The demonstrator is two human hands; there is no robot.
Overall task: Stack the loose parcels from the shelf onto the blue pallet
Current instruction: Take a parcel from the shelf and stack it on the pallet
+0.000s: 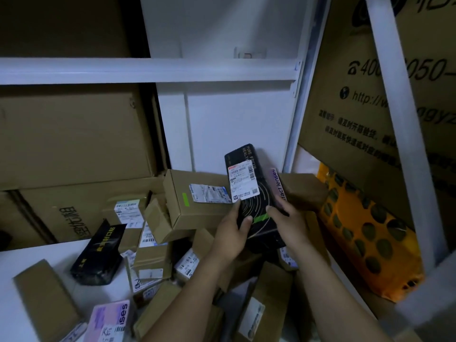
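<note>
A long black box (246, 169) with a white shipping label stands almost upright above a heap of loose parcels (158, 257) on the white shelf (37, 255). My left hand (232, 233) grips its lower left edge, thumb across the front. My right hand (288, 218) holds its right side together with a slim pink contact lenses box (278, 186) pressed behind it. The heap holds several small brown cartons, a black pouch (98, 253) and another pink lens box (111, 319). The blue pallet is not in view.
Large brown cartons (74, 134) fill the shelf's back left. A white upright post (399, 119) and big printed cartons (357, 95) stand on the right, with an orange perforated package (365, 233) leaning below them. A white crossbeam (148, 70) runs overhead.
</note>
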